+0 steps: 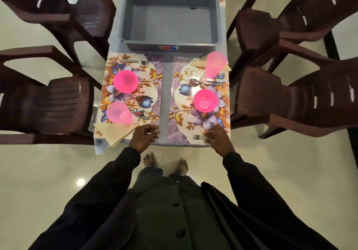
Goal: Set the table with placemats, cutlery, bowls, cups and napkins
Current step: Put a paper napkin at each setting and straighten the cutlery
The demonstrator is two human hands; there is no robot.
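The fork [197, 137] is pinched by its handle in the right hand [219, 137] and lies along the 6 o'clock edge of the right placemat [179, 69], tines toward 9 o'clock. It is judged to be set there to mirror the other fork [135, 62] at 12 o'clock on the left placemat [155, 60]. The left hand [144, 135] is held idle at that mat's 5 o'clock corner, fingers loosely curled with nothing seen in them. Nothing is held in the grey tub [171, 43] at 12 o'clock, so the setting is judged nearly done.

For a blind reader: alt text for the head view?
A person's right hand pinches a fork at the near edge of the right placemat; the left hand hovers loosely curled. Both placemats hold pink bowls, cups, cutlery, napkins; a grey tub sits beyond.
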